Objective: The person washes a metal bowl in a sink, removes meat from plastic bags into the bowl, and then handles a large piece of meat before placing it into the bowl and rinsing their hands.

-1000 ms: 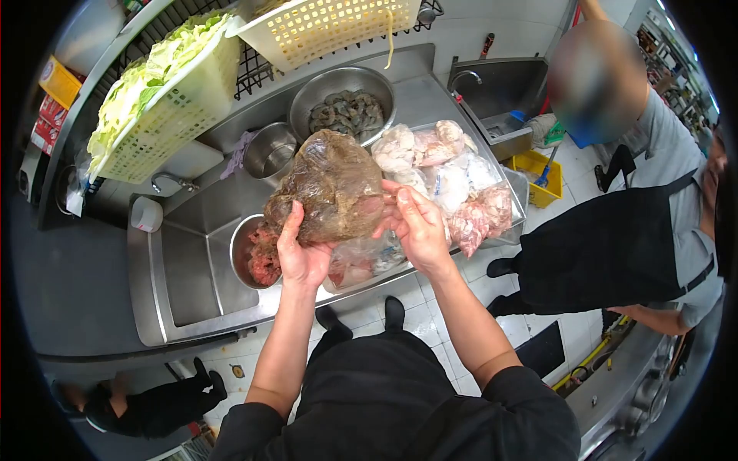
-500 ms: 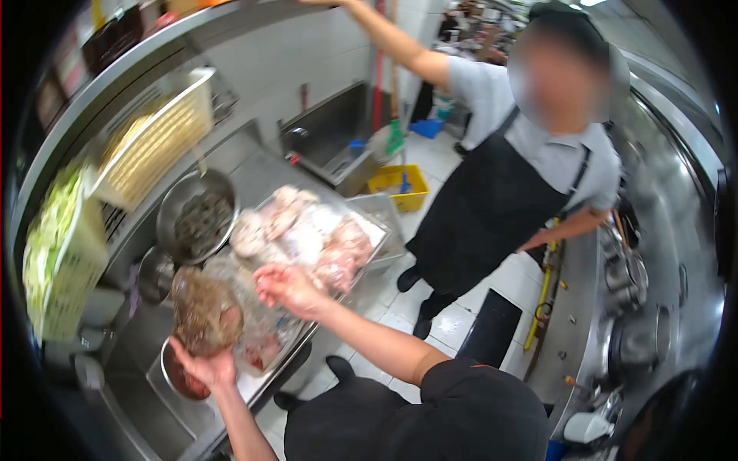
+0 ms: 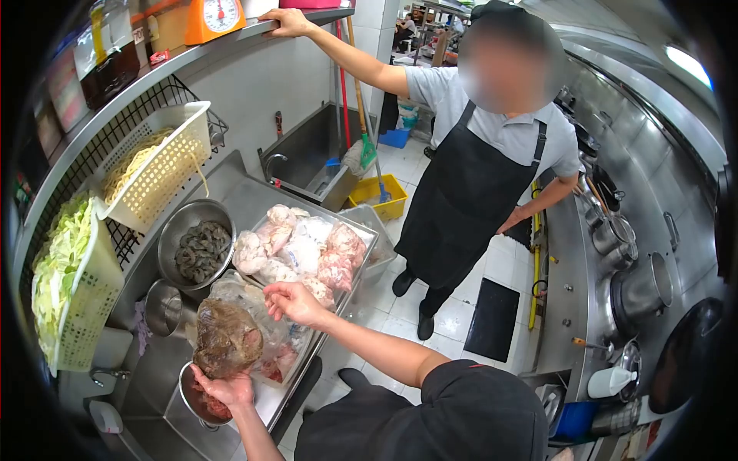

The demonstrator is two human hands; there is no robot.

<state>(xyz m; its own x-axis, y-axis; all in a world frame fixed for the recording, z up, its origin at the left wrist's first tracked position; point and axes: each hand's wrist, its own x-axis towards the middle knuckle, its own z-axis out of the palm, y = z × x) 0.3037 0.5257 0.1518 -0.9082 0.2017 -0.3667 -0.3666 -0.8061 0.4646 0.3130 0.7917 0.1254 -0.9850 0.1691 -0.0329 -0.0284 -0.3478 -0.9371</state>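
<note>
A large brown lump of meat [image 3: 228,338], seemingly wrapped in clear plastic, rests on my left hand [image 3: 228,389], which is cupped palm up beneath it. My right hand [image 3: 296,302] hovers at the near edge of a tray [image 3: 367,257] of bagged pale pink meat [image 3: 296,242]. Its fingers are loosely curled and apart, with nothing visible in them. Below my left hand stands a metal pot [image 3: 187,393] with red minced-looking meat [image 3: 209,401] inside. Clear bags [image 3: 269,326] with reddish contents lie beside the brown lump.
A bowl of shrimp [image 3: 201,252] sits behind the lump, near a smaller metal bowl [image 3: 164,307]. Baskets of cabbage [image 3: 65,276] and noodles [image 3: 146,165] line the left. A co-worker in a black apron [image 3: 461,192] stands across, one hand on the shelf [image 3: 165,54]. Stove pots [image 3: 642,284] are right.
The whole view has shifted and steadied, with more of the shelf and scale showing. My left hand still supports the brown lump; my right hand stays near the tray.
</note>
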